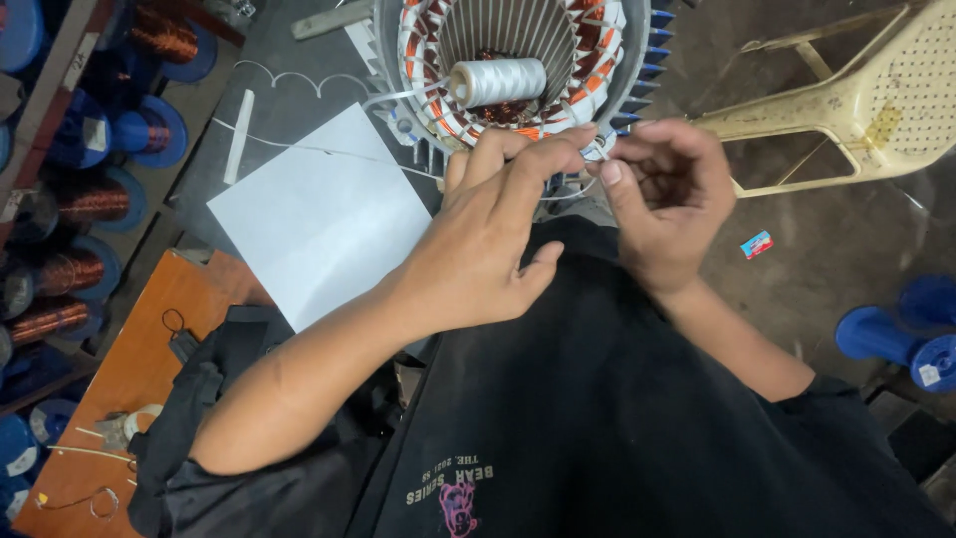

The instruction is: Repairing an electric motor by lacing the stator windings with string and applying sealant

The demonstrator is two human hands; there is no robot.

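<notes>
My left hand and right hand meet, fingers pinching white lacing cord at the motor stator rim. The thread spool sits just beyond my fingertips. I'd judge steady tension keeps the tie snug.

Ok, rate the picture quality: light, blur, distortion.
Head view: even, dim indoor light; the left hand, right hand and white thread spool are sharp; the white sheet is bright, not blown out; the plastic chair bends with wide-angle distortion near the edge.
</notes>
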